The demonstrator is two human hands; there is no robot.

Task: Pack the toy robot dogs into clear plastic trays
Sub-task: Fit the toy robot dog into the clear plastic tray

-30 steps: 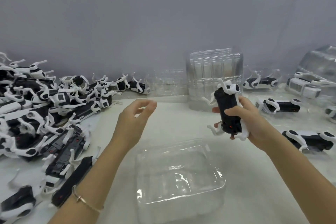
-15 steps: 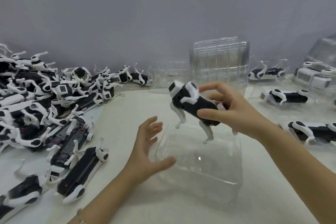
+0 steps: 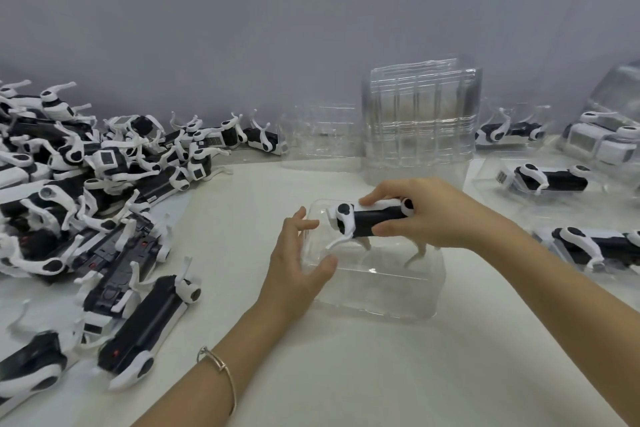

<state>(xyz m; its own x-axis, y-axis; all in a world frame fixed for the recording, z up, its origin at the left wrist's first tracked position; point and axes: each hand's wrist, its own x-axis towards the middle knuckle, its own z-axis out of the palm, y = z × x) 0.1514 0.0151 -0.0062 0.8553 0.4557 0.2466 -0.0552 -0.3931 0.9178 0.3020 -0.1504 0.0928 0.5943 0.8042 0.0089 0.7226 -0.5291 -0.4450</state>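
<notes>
Head view: one toy robot dog point(image 3: 370, 218), black-bodied with white legs, is gripped by the right hand point(image 3: 440, 215), thumb on the near side and fingers curled over its back. The dog is held level, head end to the left, its legs pointing down into one clear tray point(image 3: 381, 291) that sits open-topped at the centre of the bench point(image 3: 381, 374). The left hand point(image 3: 298, 263) is spread with straight fingers, thumb and fingertips against the tray's left end; it grips nothing. One thin bracelet point(image 3: 221, 371) circles the left wrist. On the left of the bench lies one tangled pile of loose dogs point(image 3: 86, 201): well over a dozen, exact count not obtainable. Behind the tray, one stack of empty trays point(image 3: 420, 118) stands on edge, and one low clear tray point(image 3: 318, 135) sits just left of it. Four packed dogs point(image 3: 550, 180) in clear trays show at the right, two of them partly cut by the frame edge.
</notes>
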